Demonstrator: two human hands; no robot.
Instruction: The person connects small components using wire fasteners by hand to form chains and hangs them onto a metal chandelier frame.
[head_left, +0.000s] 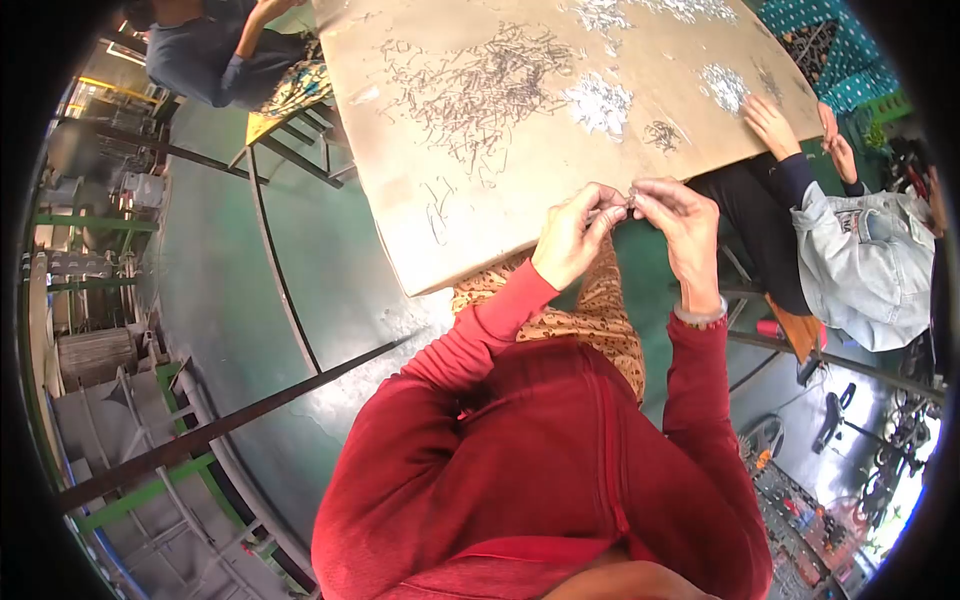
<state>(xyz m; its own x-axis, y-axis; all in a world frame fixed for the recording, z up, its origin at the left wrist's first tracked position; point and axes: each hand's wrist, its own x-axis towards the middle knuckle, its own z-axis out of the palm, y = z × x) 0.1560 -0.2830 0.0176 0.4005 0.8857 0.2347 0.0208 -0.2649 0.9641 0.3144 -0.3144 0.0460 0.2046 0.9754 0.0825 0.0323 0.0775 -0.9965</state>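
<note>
Small dark-and-silver metal piece (631, 203), pinched between both sets of fingertips. Left hand (575, 232) has thumb and index closed in on it from the left; right hand (684, 226) does the same from the right, other fingers curled loosely. The tips meet, so neither hand is nearer the piece. Its long axis can't be told: too small, mostly covered by fingers.

Hands are at the near edge of the tan, paper-like tabletop (540, 205), in front of the torso, over the lap. Whether they touch the edge is unclear.

Loose parts all lie beyond the hands. Small cluster of dark, thin pieces (662, 136) is nearest, ahead and closer to the right hand. Heap of bright silver pieces (598, 103) is a bit farther, ahead of the left hand. Wide scatter of thin, dark, bent wire pieces (480, 85) spreads forward-left, on the left hand's side, pieces pointing every way. Second bright silver heap (723, 88) sits forward-right, near a co-worker's hand (770, 126) resting on the tabletop, apart from the person's own. That co-worker, in a pale denim jacket (865, 265), sits to the right; another in dark clothing (190, 55) is forward-left.
</note>
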